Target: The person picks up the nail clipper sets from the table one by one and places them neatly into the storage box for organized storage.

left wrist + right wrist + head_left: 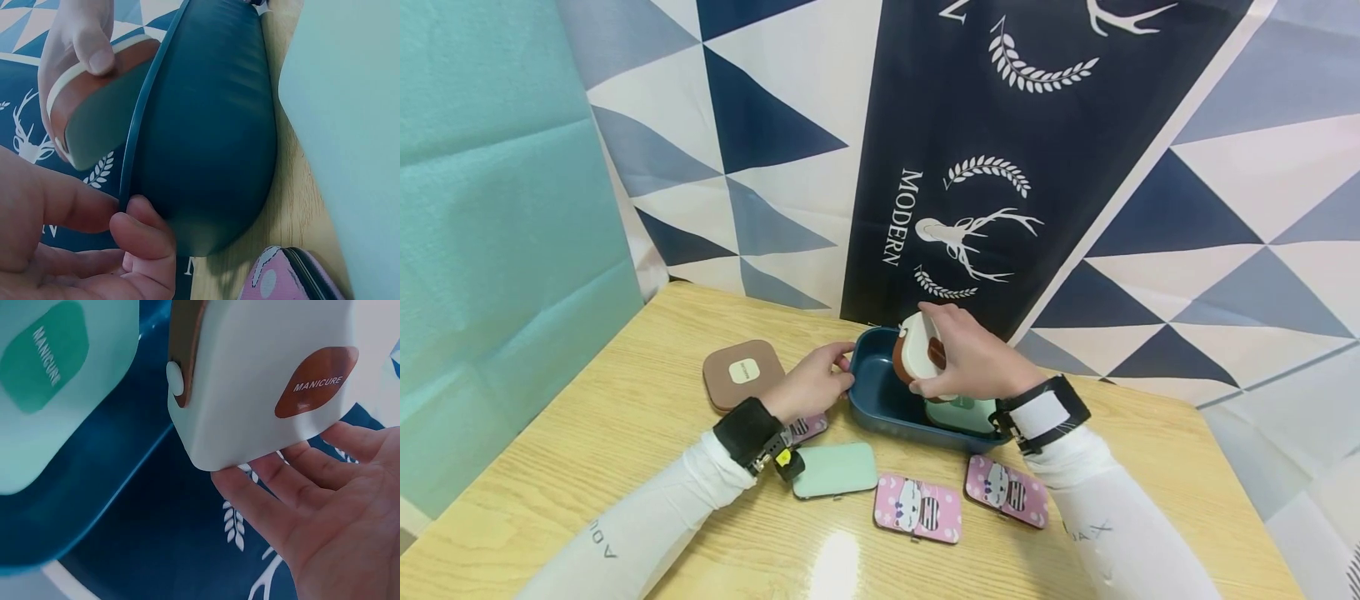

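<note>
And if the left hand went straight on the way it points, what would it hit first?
The blue tub: the left hand already touches its near end. Past that, perhaps the white-and-brown case in the right hand, though depth is unclear.

Turquoise cloth [497, 217] hangs beside a triangle-patterned backdrop [775, 117] with a navy deer-print panel [1052, 142]; glare [835, 567] marks the wood-grain table [647, 375].

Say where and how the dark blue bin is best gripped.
The dark blue bin is probably best pinched by its thin rim from the left: the open top exposes that edge, the left hand pinches there, and the mint case inside lies further right.
</note>
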Demonstrator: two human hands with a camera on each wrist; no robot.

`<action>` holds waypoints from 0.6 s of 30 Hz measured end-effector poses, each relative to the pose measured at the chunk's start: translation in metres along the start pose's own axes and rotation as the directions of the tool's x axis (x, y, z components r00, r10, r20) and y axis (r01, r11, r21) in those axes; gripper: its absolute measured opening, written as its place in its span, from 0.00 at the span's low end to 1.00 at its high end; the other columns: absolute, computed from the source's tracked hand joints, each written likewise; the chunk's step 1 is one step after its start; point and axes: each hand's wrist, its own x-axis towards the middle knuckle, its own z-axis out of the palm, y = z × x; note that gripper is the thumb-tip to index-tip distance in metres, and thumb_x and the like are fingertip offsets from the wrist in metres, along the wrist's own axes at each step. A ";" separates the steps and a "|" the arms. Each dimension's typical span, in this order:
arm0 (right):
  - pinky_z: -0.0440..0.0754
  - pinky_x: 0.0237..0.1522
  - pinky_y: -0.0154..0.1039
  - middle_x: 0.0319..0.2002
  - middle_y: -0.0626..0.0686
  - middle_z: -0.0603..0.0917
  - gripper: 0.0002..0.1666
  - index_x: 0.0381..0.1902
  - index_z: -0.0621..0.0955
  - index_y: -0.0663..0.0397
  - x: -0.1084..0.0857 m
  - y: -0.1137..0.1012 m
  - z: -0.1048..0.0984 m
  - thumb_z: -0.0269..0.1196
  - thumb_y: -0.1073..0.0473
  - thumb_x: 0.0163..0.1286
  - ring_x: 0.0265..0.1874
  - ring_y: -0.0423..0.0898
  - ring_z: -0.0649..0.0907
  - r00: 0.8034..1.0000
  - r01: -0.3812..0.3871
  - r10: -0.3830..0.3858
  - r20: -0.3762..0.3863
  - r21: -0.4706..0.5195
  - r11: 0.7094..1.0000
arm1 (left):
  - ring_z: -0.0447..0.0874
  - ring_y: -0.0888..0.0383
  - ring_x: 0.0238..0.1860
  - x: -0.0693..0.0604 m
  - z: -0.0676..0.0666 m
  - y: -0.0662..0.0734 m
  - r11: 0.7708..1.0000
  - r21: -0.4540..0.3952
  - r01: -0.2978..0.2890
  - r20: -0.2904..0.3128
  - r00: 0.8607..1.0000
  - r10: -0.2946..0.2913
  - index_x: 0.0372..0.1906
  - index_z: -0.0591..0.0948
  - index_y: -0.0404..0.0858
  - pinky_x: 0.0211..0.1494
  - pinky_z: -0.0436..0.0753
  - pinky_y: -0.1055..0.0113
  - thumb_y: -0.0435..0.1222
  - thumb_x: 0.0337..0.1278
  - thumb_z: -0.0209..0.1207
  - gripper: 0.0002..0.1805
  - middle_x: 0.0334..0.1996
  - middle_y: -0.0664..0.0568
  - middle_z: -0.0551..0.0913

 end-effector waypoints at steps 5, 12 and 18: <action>0.80 0.52 0.45 0.64 0.57 0.72 0.69 0.82 0.59 0.61 0.009 -0.005 0.006 0.78 0.34 0.54 0.58 0.52 0.71 1.000 0.002 -0.001 0.027 -0.018 1.000 | 0.78 0.54 0.35 0.001 0.001 0.001 1.000 -0.002 -0.001 -0.002 1.000 0.001 0.79 0.65 0.29 0.37 0.75 0.65 0.26 0.73 0.52 0.32 0.46 0.43 0.77; 0.80 0.52 0.43 0.64 0.58 0.73 0.70 0.82 0.59 0.63 0.020 -0.010 0.015 0.78 0.33 0.54 0.56 0.51 0.72 0.999 0.021 -0.019 0.051 -0.044 0.999 | 0.77 0.55 0.33 0.001 0.001 0.000 0.999 -0.029 -0.017 0.006 1.000 0.017 0.79 0.64 0.27 0.35 0.74 0.65 0.24 0.71 0.51 0.33 0.45 0.42 0.77; 0.82 0.50 0.43 0.64 0.58 0.73 0.69 0.82 0.60 0.61 0.028 -0.016 0.023 0.78 0.34 0.53 0.55 0.51 0.73 0.996 0.018 -0.013 0.087 -0.054 0.998 | 0.76 0.54 0.33 0.000 0.000 -0.002 0.999 -0.033 -0.010 0.007 1.000 0.011 0.80 0.63 0.28 0.35 0.74 0.65 0.25 0.72 0.51 0.33 0.46 0.42 0.77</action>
